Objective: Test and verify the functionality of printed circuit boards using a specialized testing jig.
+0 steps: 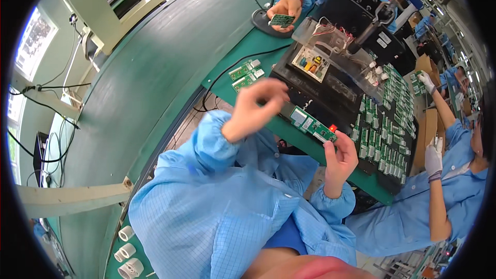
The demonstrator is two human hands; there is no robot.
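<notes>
My right hand (341, 161) pinches the right end of a long green circuit board (312, 124) between thumb and fingers. The board carries white labels, and a small red part (333, 128) shows at its upper right corner. It lies along the near side of a black test fixture (315, 89). My left hand (256, 108) is raised just left of the board, slightly blurred. Its fingers curve with a gap between thumb and forefinger, and nothing shows in them. Beyond it, a few green boards (246, 75) with white connectors lie on the green tabletop.
On the fixture are a pale board (311, 63) and a clear cover with wires. Rows of green boards (385, 144) stand on a black mat at right. Across the bench a co-worker's hand (285, 13) holds a board; a gloved person works at right. White rolls (129, 266) stand lower left.
</notes>
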